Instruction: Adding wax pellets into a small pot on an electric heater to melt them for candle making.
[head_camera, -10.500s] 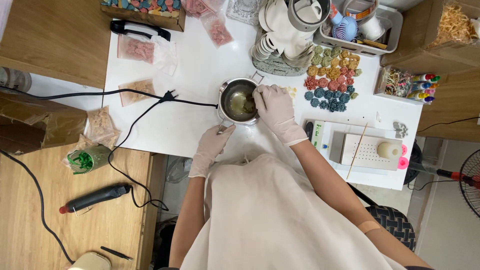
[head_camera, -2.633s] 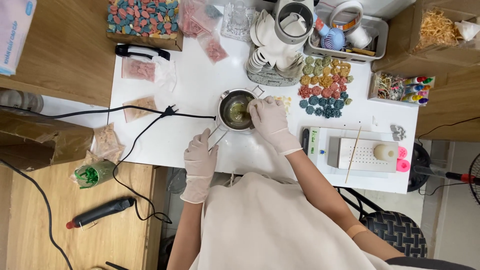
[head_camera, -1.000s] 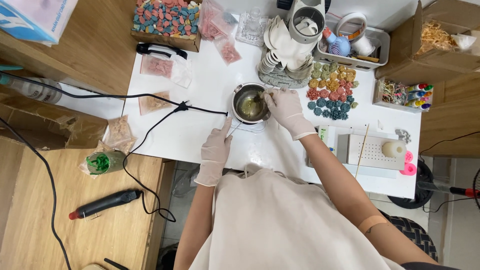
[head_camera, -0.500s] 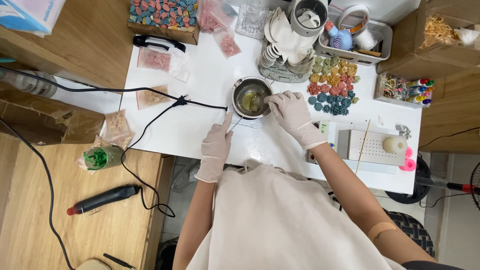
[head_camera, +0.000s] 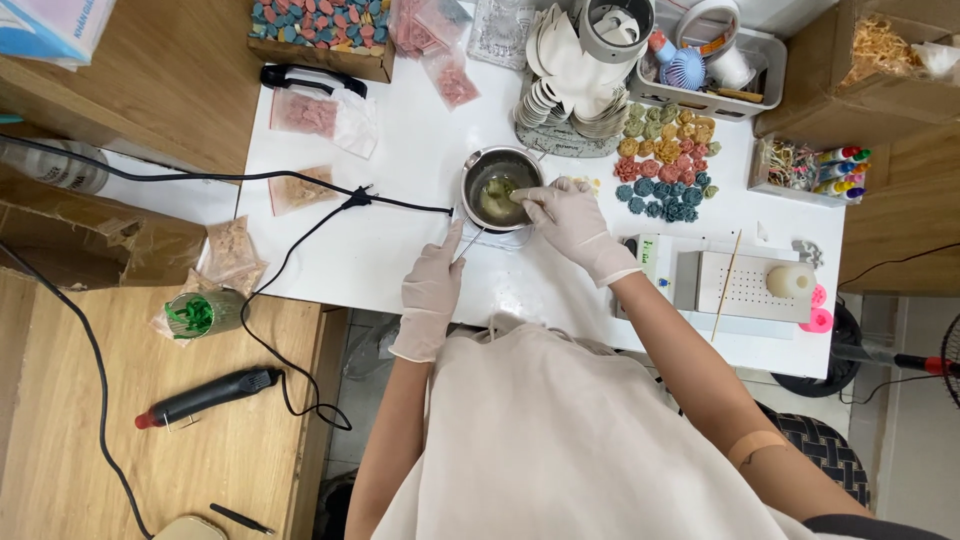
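A small metal pot (head_camera: 487, 165) with pale yellowish liquid stands on the white table (head_camera: 380, 240). My left hand (head_camera: 433, 285), in a white glove, grips the pot's thin handle near the front edge of the table. My right hand (head_camera: 570, 215), also gloved, reaches over the pot's right rim with its fingers pinched together over the liquid. What they pinch is too small to tell.
Small flower shapes (head_camera: 665, 160) in orange, pink and teal lie right of the pot. A stack of white moulds (head_camera: 565, 95) stands behind it. A white scale (head_camera: 745, 285) sits at right. A black cable (head_camera: 300, 190) crosses the table; a heat gun (head_camera: 205, 397) lies on the wooden bench.
My right hand has moved from the pot's right side to over its rim, fingers above the liquid. My left hand keeps its hold on the handle.
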